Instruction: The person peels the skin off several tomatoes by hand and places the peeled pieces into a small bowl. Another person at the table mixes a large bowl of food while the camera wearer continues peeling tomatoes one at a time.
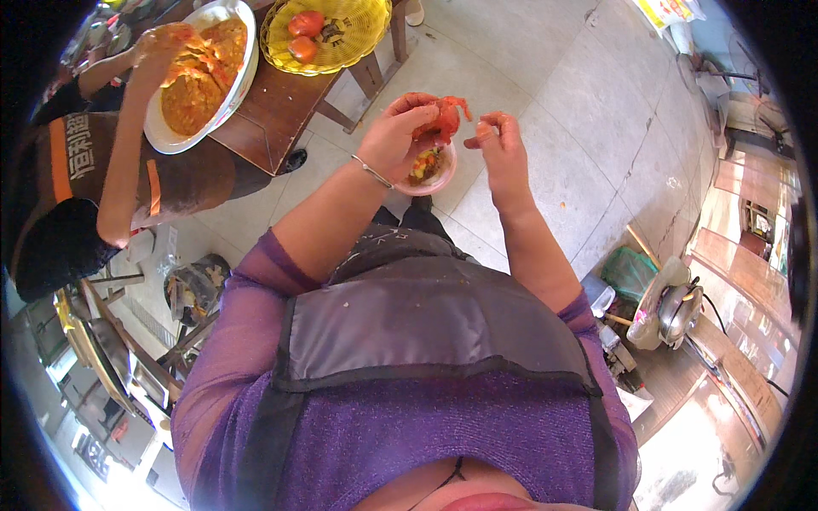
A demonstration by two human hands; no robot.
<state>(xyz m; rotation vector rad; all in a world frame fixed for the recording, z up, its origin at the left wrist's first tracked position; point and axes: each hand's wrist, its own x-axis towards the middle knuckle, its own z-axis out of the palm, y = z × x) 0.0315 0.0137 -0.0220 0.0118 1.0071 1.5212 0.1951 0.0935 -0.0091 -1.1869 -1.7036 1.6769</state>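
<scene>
My left hand grips a soft red tomato, with a loose strip of skin hanging off its far side. Just right of it, apart from the tomato, my right hand is raised with curled fingers. Whether a scrap sits between its thumb and fingertips is not clear. Below my left hand stands a round pink-rimmed container holding yellow, red and dark scraps. My left forearm partly hides it.
At the left, a co-worker's hand is in a white basin of orange-red pulp. A yellow woven basket with two tomatoes rests on the wooden table. A lined bin stands lower left; a green net lies right.
</scene>
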